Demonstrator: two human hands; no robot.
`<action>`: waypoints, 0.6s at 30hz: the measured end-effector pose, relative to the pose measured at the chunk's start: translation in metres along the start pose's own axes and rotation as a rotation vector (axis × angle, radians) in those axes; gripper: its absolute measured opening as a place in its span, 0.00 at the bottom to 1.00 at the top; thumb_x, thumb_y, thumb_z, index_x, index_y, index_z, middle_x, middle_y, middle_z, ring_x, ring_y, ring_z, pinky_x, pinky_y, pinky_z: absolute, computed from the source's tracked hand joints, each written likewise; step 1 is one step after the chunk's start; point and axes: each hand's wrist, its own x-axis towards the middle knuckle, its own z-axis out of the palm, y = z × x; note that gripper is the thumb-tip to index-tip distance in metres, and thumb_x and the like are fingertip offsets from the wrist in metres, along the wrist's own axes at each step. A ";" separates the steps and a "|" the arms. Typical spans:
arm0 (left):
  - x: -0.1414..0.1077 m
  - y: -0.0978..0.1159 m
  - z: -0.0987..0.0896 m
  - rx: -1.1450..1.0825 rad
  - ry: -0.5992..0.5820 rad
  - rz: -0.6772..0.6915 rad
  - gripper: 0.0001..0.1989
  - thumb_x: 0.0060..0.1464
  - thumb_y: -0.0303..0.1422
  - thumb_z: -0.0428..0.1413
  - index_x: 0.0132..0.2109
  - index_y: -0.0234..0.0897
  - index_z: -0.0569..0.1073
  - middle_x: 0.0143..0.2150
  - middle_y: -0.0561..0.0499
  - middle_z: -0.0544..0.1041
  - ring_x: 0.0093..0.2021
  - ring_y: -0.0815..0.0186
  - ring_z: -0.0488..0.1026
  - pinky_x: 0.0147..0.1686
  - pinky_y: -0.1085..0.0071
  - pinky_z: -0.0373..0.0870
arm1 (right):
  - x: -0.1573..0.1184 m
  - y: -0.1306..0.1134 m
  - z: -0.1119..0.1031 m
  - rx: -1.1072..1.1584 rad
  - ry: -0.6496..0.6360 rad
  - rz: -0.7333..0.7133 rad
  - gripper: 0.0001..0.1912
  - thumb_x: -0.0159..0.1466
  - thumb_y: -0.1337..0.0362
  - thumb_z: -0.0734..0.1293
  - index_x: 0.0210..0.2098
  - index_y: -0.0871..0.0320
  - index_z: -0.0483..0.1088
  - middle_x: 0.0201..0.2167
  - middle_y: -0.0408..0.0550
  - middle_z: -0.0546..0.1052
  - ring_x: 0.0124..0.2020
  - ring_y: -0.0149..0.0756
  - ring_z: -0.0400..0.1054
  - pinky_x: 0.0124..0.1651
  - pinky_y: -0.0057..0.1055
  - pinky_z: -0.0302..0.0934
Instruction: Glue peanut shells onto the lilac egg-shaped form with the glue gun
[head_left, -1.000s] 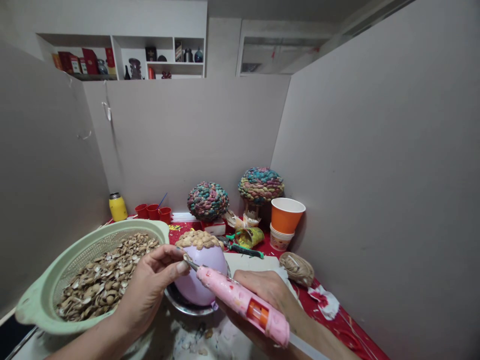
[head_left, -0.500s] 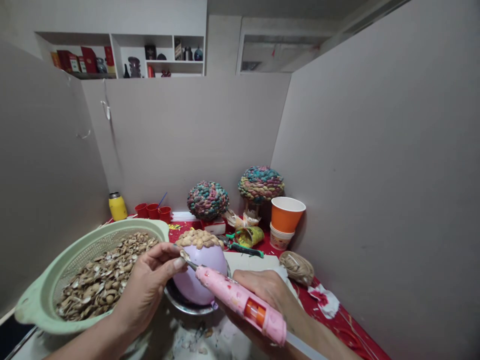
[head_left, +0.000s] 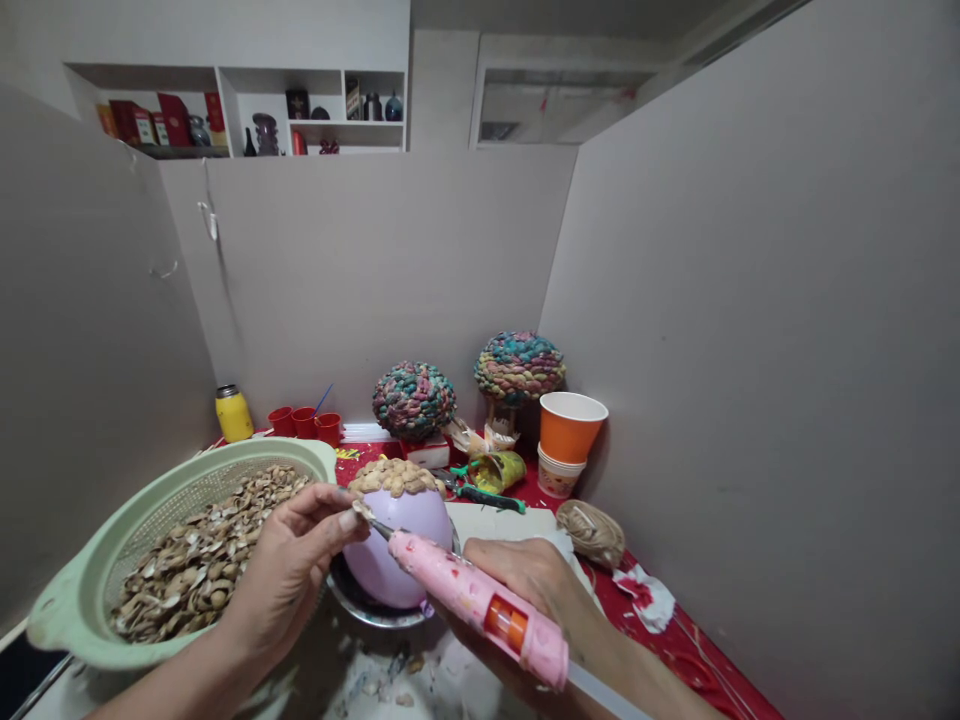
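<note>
Between the thumb and fingers of my left hand (head_left: 300,545) is a small peanut shell piece (head_left: 363,510), its hollow side towards the nozzle. My right hand (head_left: 525,590) is wrapped around a pink hot glue gun (head_left: 457,580), with a clear glue stick (head_left: 600,692) coming out of its rear end. The gun's metal tip meets the shell or lies right at it. Behind them a lilac balloon (head_left: 394,560) rests in a metal bowl (head_left: 382,618), its top covered with glued peanut shells (head_left: 397,477).
At left stands a green colander (head_left: 82,600) heaped with peanut shells (head_left: 202,560). Farther back are red cups (head_left: 304,422), a yellow jar (head_left: 235,412), two coloured shell balls (head_left: 414,400), pliers (head_left: 491,497), an orange bucket (head_left: 571,430) and a twine bundle (head_left: 591,533).
Both hands hold almost the same pose, shell against the nozzle. The whole view has shifted very slightly.
</note>
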 end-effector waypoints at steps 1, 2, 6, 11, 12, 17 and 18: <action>0.000 0.000 0.000 -0.003 -0.003 -0.003 0.08 0.45 0.29 0.67 0.34 0.36 0.77 0.30 0.52 0.78 0.32 0.69 0.73 0.37 0.74 0.69 | 0.000 -0.001 -0.001 -0.022 -0.001 -0.016 0.11 0.59 0.62 0.63 0.22 0.57 0.61 0.17 0.37 0.64 0.17 0.26 0.55 0.22 0.28 0.41; -0.001 0.000 0.000 -0.005 -0.007 -0.006 0.08 0.46 0.29 0.67 0.34 0.36 0.77 0.31 0.52 0.78 0.33 0.69 0.73 0.37 0.74 0.69 | 0.001 -0.002 -0.002 -0.039 -0.006 -0.026 0.11 0.60 0.62 0.63 0.22 0.57 0.62 0.17 0.38 0.65 0.18 0.26 0.56 0.22 0.28 0.41; -0.003 0.001 0.001 -0.006 -0.040 -0.014 0.08 0.47 0.28 0.66 0.36 0.36 0.77 0.33 0.52 0.78 0.35 0.68 0.73 0.39 0.73 0.69 | -0.001 0.000 -0.001 -0.023 -0.059 -0.005 0.10 0.61 0.60 0.63 0.26 0.57 0.68 0.20 0.40 0.69 0.21 0.29 0.61 0.23 0.27 0.47; -0.003 0.000 0.001 0.003 -0.047 -0.012 0.09 0.47 0.29 0.67 0.36 0.36 0.76 0.32 0.52 0.77 0.34 0.69 0.72 0.39 0.74 0.69 | -0.004 0.005 0.005 -0.018 -0.054 0.028 0.10 0.59 0.61 0.65 0.23 0.57 0.67 0.18 0.40 0.66 0.19 0.29 0.58 0.22 0.28 0.44; -0.002 0.000 0.001 0.005 -0.044 -0.014 0.08 0.47 0.29 0.67 0.36 0.36 0.76 0.33 0.52 0.77 0.34 0.69 0.72 0.39 0.74 0.69 | -0.003 0.005 0.005 -0.013 -0.053 0.027 0.10 0.59 0.61 0.65 0.23 0.57 0.66 0.18 0.39 0.66 0.19 0.28 0.57 0.22 0.28 0.44; 0.000 -0.002 -0.003 0.006 -0.043 -0.025 0.08 0.48 0.29 0.66 0.37 0.37 0.76 0.34 0.52 0.77 0.34 0.69 0.72 0.39 0.74 0.69 | -0.003 0.001 0.001 -0.009 -0.040 0.005 0.09 0.60 0.61 0.64 0.26 0.57 0.69 0.19 0.41 0.66 0.20 0.29 0.58 0.23 0.29 0.44; 0.000 -0.002 -0.003 0.010 -0.044 -0.025 0.08 0.49 0.29 0.66 0.38 0.37 0.76 0.34 0.52 0.77 0.35 0.69 0.73 0.39 0.74 0.69 | -0.003 0.001 0.001 -0.009 -0.032 -0.003 0.08 0.60 0.61 0.63 0.26 0.57 0.70 0.19 0.41 0.66 0.21 0.30 0.58 0.23 0.29 0.44</action>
